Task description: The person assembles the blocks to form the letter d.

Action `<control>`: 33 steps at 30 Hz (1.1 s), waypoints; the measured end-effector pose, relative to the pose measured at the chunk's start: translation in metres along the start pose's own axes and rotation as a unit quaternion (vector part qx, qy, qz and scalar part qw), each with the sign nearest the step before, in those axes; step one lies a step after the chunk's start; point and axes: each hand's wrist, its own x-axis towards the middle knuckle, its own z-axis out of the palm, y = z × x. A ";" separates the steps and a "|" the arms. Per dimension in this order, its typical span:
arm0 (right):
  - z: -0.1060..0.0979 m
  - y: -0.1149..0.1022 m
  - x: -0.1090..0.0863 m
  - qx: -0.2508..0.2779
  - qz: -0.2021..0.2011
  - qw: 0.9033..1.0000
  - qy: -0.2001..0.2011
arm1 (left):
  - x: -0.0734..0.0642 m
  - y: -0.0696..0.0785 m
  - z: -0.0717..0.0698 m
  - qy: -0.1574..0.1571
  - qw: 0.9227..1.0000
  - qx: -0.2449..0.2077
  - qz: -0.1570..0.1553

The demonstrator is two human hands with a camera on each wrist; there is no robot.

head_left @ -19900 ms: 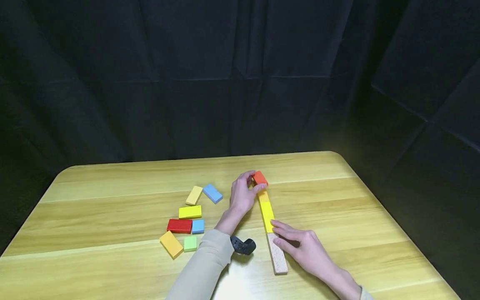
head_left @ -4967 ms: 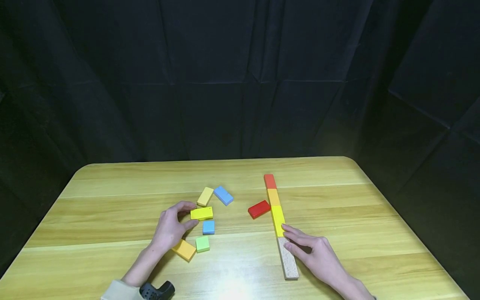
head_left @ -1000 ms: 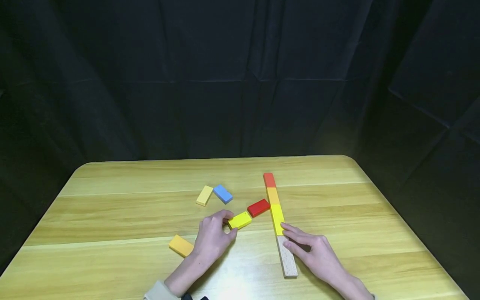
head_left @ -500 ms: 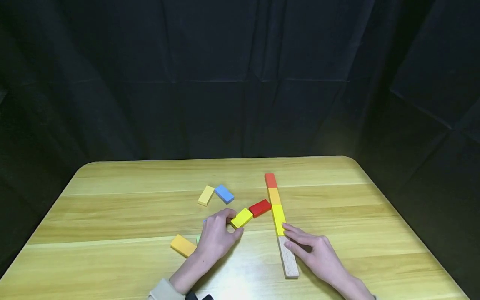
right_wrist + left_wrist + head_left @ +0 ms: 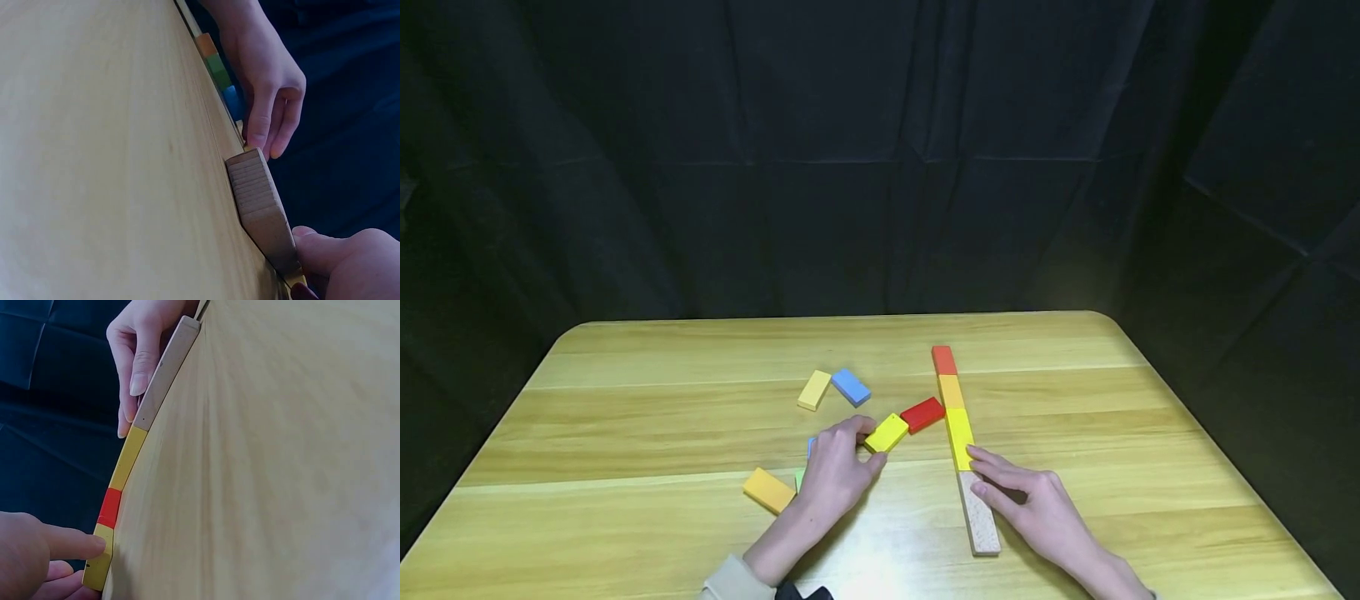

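My left hand point(image 5: 835, 472) pinches a yellow block point(image 5: 887, 433) between thumb and fingers, flat on the table. Its far end meets a red block point(image 5: 922, 415), which slants up to the side of a straight row. From far to near, the row has an orange-red block point(image 5: 943, 361), an orange block point(image 5: 951, 392), a yellow part point(image 5: 959, 437) and a long speckled pale block point(image 5: 980, 517). My right hand point(image 5: 1033, 508) rests its relaxed fingertips against the row's right side, near where yellow meets pale. In the left wrist view, the left thumb touches the yellow block point(image 5: 99, 559).
Left of the hands lie a pale yellow block point(image 5: 814, 390), a blue block point(image 5: 851, 387) and an orange block point(image 5: 769, 490). My left hand partly hides a green block point(image 5: 799, 480) and a small blue block point(image 5: 810, 447). A dark curtain point(image 5: 850, 167) hangs behind the table point(image 5: 625, 400).
My left hand has brought the yellow block from the loose pile to the red block, turning it into line over the last second. The right hand stays at the row.
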 end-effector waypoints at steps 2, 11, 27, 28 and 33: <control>0.000 0.000 0.000 -0.001 0.000 1.000 0.000 | 0.000 0.000 0.000 0.003 1.000 0.002 0.002; 0.000 -0.001 0.000 -0.007 0.000 1.000 -0.002 | 0.000 -0.001 0.002 0.011 1.000 -0.001 0.009; 0.001 0.001 0.000 -0.015 -0.003 1.000 0.001 | 0.001 -0.002 0.001 0.005 1.000 -0.003 0.005; 0.001 0.001 0.000 -0.015 -0.003 1.000 0.001 | 0.001 -0.002 0.001 0.005 1.000 -0.003 0.007; 0.000 0.000 0.000 -0.009 -0.002 1.000 0.000 | 0.000 -0.001 0.001 0.002 1.000 -0.009 0.001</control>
